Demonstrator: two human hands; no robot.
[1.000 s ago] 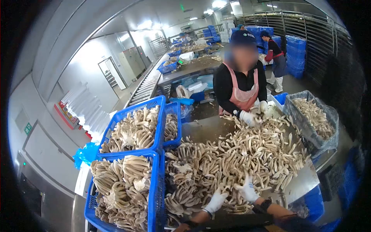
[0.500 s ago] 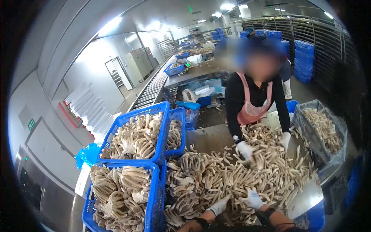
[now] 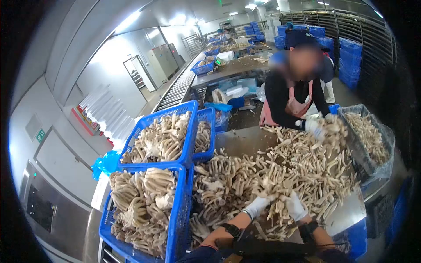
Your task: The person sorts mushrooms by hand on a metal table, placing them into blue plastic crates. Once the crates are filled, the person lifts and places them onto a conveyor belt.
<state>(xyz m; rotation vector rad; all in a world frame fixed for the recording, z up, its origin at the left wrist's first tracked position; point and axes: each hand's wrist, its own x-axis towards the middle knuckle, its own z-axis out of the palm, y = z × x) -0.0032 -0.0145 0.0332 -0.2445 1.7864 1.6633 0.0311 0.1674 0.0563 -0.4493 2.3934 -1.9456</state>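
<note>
Both of my hands wear white gloves and are over the pile of long pale-stemmed mushrooms (image 3: 232,175) on the metal table. My left hand (image 3: 256,207) and my right hand (image 3: 296,207) close on opposite sides of a bunch of mushrooms (image 3: 276,180). Some fingertips are hidden among the stems. On my left, a blue basket (image 3: 177,215) holds large mushroom clusters. Another blue basket (image 3: 193,127) behind it is also filled with them.
Across the table, a co-worker in a pink apron (image 3: 294,103) handles mushrooms beside a plastic-lined crate (image 3: 386,140) of loose ones. A roller conveyor (image 3: 179,90) runs along the left. Blue crates (image 3: 350,61) are stacked at the back.
My hands have gone from apart on the pile to around a bunch of mushrooms, slightly raised. The co-worker has moved mushrooms rightward to the lined crate. My view has shifted slightly.
</note>
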